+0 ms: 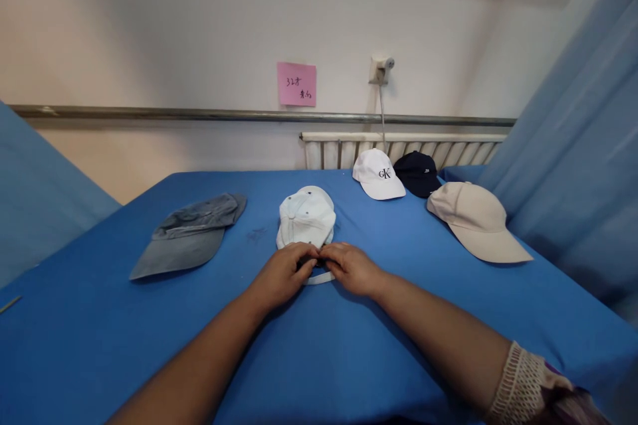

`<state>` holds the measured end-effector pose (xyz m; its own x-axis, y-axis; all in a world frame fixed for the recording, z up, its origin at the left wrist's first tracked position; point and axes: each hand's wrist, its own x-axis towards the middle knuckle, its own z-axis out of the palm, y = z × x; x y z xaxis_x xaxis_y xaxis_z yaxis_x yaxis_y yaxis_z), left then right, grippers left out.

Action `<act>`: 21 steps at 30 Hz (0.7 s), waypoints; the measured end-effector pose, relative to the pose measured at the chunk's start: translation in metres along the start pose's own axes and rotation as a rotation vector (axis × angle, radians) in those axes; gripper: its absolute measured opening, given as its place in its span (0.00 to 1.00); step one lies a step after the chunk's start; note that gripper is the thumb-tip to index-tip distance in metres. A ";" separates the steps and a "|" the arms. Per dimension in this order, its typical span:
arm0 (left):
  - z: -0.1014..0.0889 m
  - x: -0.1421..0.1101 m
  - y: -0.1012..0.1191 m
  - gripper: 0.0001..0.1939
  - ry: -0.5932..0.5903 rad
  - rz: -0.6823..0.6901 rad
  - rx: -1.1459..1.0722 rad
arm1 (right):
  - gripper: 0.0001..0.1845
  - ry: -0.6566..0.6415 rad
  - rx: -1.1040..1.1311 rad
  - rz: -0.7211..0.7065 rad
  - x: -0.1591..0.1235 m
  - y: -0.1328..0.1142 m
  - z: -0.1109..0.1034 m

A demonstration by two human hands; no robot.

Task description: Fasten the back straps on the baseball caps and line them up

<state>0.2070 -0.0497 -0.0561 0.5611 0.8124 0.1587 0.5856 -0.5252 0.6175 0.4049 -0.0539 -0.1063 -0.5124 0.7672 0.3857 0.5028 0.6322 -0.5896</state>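
Left hand and right hand meet, both pinching the back edge of the pale cap, white strap curving nearby; grey cap lies left!

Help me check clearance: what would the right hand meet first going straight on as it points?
Probably the left hand, whose fingers sit right by the right hand; whether they touch is unclear. The pale baseball cap is also close ahead.

Cap strap part hidden, sleeve cropped
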 end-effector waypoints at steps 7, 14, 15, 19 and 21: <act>0.004 0.005 -0.015 0.13 0.032 -0.092 -0.068 | 0.19 -0.024 0.032 -0.030 -0.002 -0.004 -0.002; 0.008 0.008 -0.030 0.14 0.090 -0.102 0.029 | 0.21 -0.064 -0.027 -0.031 -0.002 -0.002 0.000; 0.009 0.008 -0.032 0.14 0.107 -0.113 0.043 | 0.21 -0.060 -0.030 -0.024 -0.001 -0.002 0.001; 0.009 0.009 -0.036 0.16 0.160 -0.167 0.056 | 0.23 -0.045 -0.080 0.027 0.003 -0.005 0.005; 0.009 0.010 -0.037 0.16 0.177 -0.195 0.024 | 0.23 -0.050 -0.132 0.063 0.005 -0.007 0.007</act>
<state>0.1964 -0.0246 -0.0839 0.3264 0.9294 0.1721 0.6878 -0.3585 0.6312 0.3940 -0.0549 -0.1052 -0.5098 0.8014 0.3129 0.6205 0.5944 -0.5115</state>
